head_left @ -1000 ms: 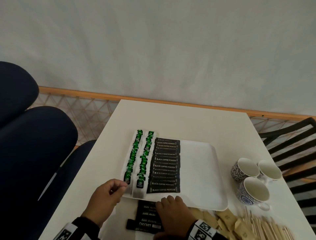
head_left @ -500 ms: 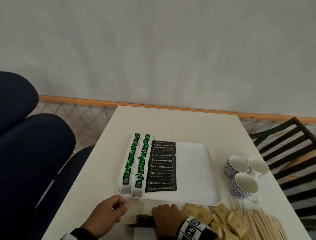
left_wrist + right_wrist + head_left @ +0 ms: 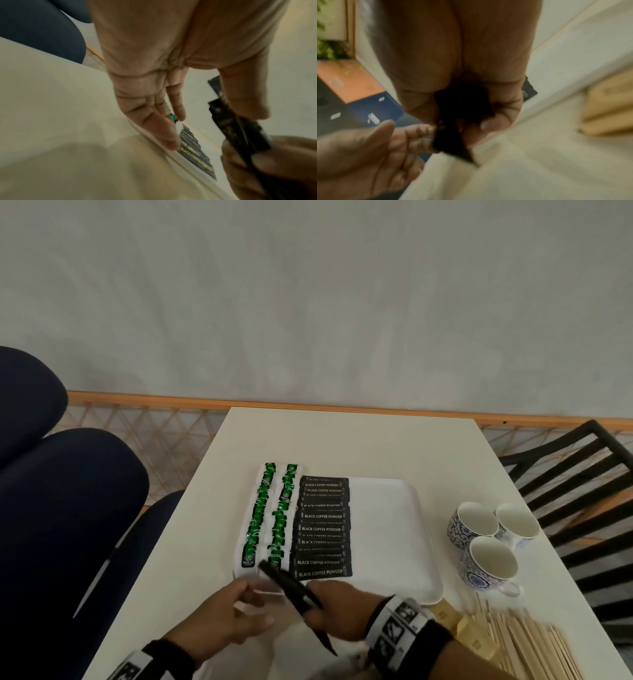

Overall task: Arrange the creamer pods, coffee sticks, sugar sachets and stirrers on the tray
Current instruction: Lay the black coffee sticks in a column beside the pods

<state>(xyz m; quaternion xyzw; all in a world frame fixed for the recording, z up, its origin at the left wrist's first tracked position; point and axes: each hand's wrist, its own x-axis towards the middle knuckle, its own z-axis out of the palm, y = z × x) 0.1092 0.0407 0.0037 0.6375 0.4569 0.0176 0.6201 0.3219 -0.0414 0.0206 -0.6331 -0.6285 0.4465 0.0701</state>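
A white tray (image 3: pixel 387 535) lies mid-table. Two columns of green sachets (image 3: pixel 260 515) fill its left edge, with a column of black coffee sticks (image 3: pixel 322 529) beside them. My right hand (image 3: pixel 315 607) grips a small bundle of black coffee sticks (image 3: pixel 291 587), held slanted just above the tray's near left corner. In the right wrist view the bundle (image 3: pixel 453 138) is wrapped by curled fingers. My left hand (image 3: pixel 246 607) is beside it, fingers (image 3: pixel 163 128) straight, its fingertips touching the bundle. Brown sugar sachets (image 3: pixel 445 616) and wooden stirrers (image 3: pixel 524 642) lie on the table at the near right.
Three blue-patterned cups (image 3: pixel 489 542) stand right of the tray. A black slatted chair (image 3: pixel 582 474) is past the table's right edge and a dark blue chair (image 3: pixel 68 508) past the left. The tray's right half is bare.
My right hand has lifted the bundle of black sticks off the table in front of the tray. The left hand has moved right to meet it.
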